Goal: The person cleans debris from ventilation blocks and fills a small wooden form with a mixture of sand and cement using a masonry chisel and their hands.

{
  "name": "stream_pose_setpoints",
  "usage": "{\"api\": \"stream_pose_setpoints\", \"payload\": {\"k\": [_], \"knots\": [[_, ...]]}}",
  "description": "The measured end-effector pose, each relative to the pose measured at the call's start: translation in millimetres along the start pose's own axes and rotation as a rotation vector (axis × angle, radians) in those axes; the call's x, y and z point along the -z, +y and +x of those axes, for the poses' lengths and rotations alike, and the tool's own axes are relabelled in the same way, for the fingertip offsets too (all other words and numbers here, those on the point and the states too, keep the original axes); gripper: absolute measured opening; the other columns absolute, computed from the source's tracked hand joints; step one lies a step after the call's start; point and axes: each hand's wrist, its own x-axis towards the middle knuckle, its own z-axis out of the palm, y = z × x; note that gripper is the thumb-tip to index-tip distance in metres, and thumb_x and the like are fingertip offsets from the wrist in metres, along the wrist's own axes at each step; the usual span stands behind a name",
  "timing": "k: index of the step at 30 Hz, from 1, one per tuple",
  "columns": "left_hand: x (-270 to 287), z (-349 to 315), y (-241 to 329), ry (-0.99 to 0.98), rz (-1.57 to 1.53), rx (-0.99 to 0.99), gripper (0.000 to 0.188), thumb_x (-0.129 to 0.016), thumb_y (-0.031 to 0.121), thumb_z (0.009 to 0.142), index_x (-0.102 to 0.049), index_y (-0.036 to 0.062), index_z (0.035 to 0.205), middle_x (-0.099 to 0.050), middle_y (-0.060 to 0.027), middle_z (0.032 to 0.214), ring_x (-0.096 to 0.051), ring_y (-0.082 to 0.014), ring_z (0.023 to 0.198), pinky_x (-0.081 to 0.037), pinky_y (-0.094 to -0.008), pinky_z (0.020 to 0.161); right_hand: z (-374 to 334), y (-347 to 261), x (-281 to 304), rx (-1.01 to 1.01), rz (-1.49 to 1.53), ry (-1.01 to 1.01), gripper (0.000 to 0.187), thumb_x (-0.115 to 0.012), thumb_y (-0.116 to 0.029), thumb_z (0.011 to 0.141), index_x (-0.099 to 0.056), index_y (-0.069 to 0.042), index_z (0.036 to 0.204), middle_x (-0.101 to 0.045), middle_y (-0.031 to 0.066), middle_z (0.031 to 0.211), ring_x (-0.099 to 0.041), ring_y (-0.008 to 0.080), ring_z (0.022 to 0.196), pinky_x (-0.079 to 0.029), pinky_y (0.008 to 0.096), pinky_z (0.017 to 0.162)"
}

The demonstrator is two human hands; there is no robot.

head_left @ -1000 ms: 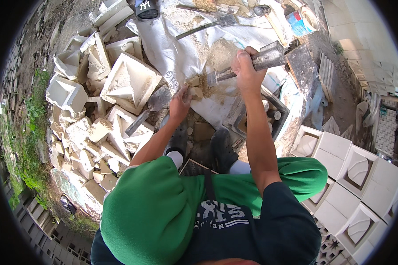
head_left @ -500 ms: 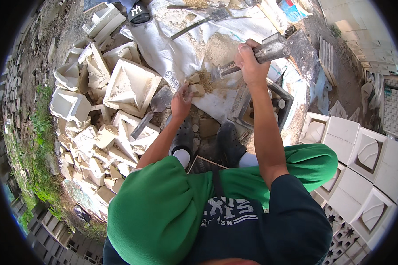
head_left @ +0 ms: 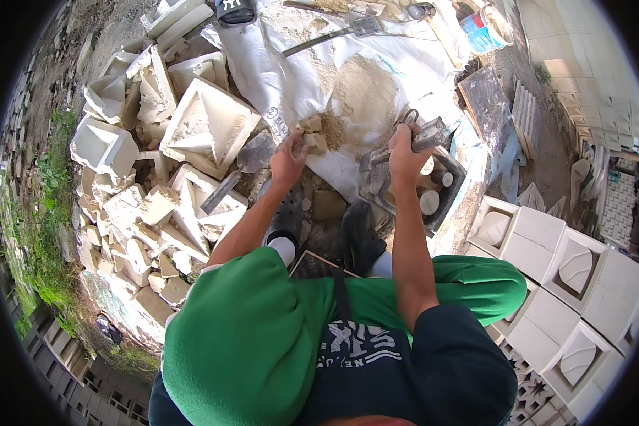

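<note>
In my right hand [head_left: 405,160] is a thick, dark, dusty metal tool [head_left: 429,133], its exact kind unclear, with a small ring by my fingers. It is over the near-left side of a grey box-shaped mold [head_left: 461,170] with several pale round plugs [head_left: 430,201] inside. My left hand [head_left: 289,162] has its fingers curled beside pale broken chunks [head_left: 315,144] on a white sheet [head_left: 337,174]. What those fingers hold, if anything, is hidden. A trowel-like blade [head_left: 255,153] with a flat handle lies just left of that hand.
Broken pale block molds [head_left: 209,128] and rubble [head_left: 145,234] pile up on my left. Finished patterned blocks [head_left: 575,266] stand at my right. Sand [head_left: 366,89], a long-handled tool [head_left: 326,39] and a bucket [head_left: 486,30] are beyond. Another person's sandal [head_left: 234,12] shows at the top.
My right hand has come down and nearer with the metal tool, from above the mold's far side to its near-left side. My left hand stays almost where it was by the chunks.
</note>
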Motion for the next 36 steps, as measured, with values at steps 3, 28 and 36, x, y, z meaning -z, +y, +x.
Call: {"api": "stream_pose_setpoints", "payload": {"k": [3,28,36], "knots": [[-2,-2,-3,-0.008,0.034,-0.009,0.041,-0.065,0.027,0.083,-0.057,0.0094,0.120,-0.067,-0.0102,0.100,-0.064,-0.0273,0.094,-0.050,-0.0373,0.080,-7,-3,-10,-0.041,0.011,-0.045,0.021,-0.061,-0.007,0.084,-0.048,0.002,0.098,-0.055,0.0058,0.084,-0.054,0.0104,0.071,-0.045,0.0252,0.061],[-2,2,-4,-0.035,-0.006,0.012,0.040,-0.065,0.023,0.083,-0.057,0.0059,0.119,-0.067,-0.0122,0.102,-0.065,-0.0257,0.094,-0.050,-0.0374,0.081,1,-62,-35,-0.056,0.212,-0.311,0.031,-0.047,-0.004,0.084,-0.030,-0.012,0.060,-0.029,-0.0025,0.050,-0.025,0.0080,0.043,-0.023,0.0269,0.043],[-7,3,-4,-0.021,-0.002,-0.017,0.041,-0.065,0.025,0.083,-0.057,0.0069,0.119,-0.066,-0.0133,0.104,-0.064,-0.0297,0.093,-0.049,-0.0397,0.080,-6,-21,-30,0.070,0.222,-0.397,0.031,-0.047,-0.004,0.086,-0.030,-0.011,0.061,-0.031,-0.0026,0.053,-0.029,0.0079,0.046,-0.027,0.0265,0.045]]}}
